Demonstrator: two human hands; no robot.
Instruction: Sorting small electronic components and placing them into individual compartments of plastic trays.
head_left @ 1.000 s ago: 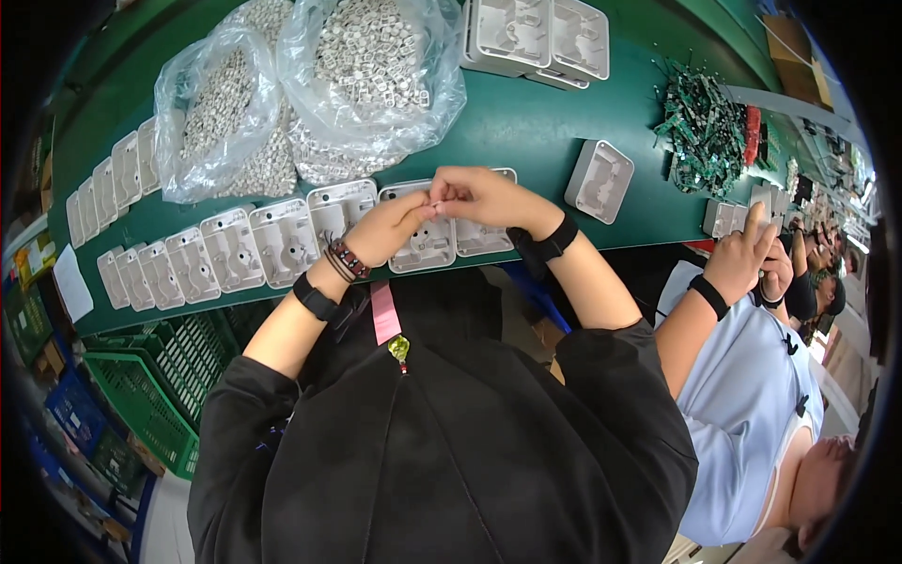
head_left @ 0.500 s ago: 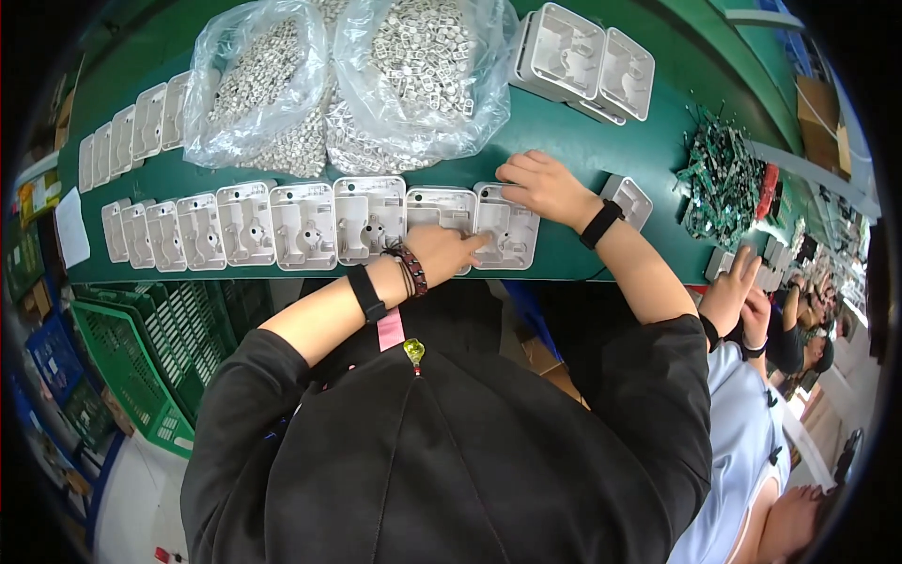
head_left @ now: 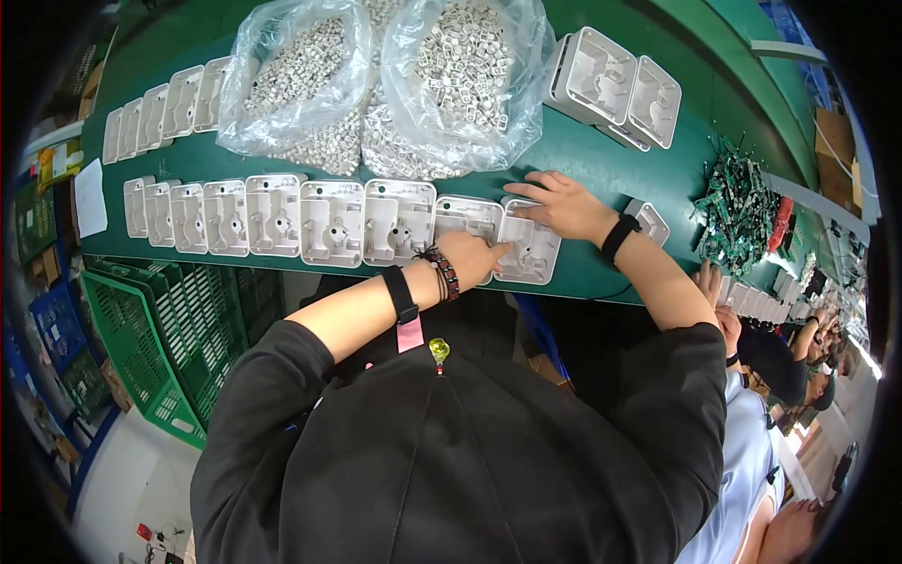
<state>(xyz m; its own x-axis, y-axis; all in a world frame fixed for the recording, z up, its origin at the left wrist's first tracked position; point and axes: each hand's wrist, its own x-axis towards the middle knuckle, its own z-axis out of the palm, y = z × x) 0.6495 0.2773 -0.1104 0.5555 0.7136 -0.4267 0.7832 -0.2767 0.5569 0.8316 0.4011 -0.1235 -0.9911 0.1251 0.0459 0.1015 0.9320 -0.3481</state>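
A row of light grey plastic casings (head_left: 331, 226) runs along the near side of the green table. My left hand (head_left: 467, 254) lies over the second casing from the right (head_left: 458, 209) and covers its lower part. Its index finger is stretched out and touches the left side of the rightmost casing (head_left: 532, 256); its other fingers are mostly hidden. My right hand (head_left: 569, 209) rests at that casing's upper edge, fingers apart and reaching over the rim. No held part shows in either hand.
Two clear plastic bags of small white parts (head_left: 462, 70) stand behind the row. Stacked casings (head_left: 601, 75) are at the back right, with a lone casing (head_left: 648, 223) nearer. Green circuit boards (head_left: 738, 211) lie piled at right, close to a co-worker's hands (head_left: 719, 305). Green crates (head_left: 169, 320) stand lower left.
The view has shifted, so the table appears further right. My right hand's fingers have spread more at the rightmost casing's upper edge. My left index finger stays on that casing.
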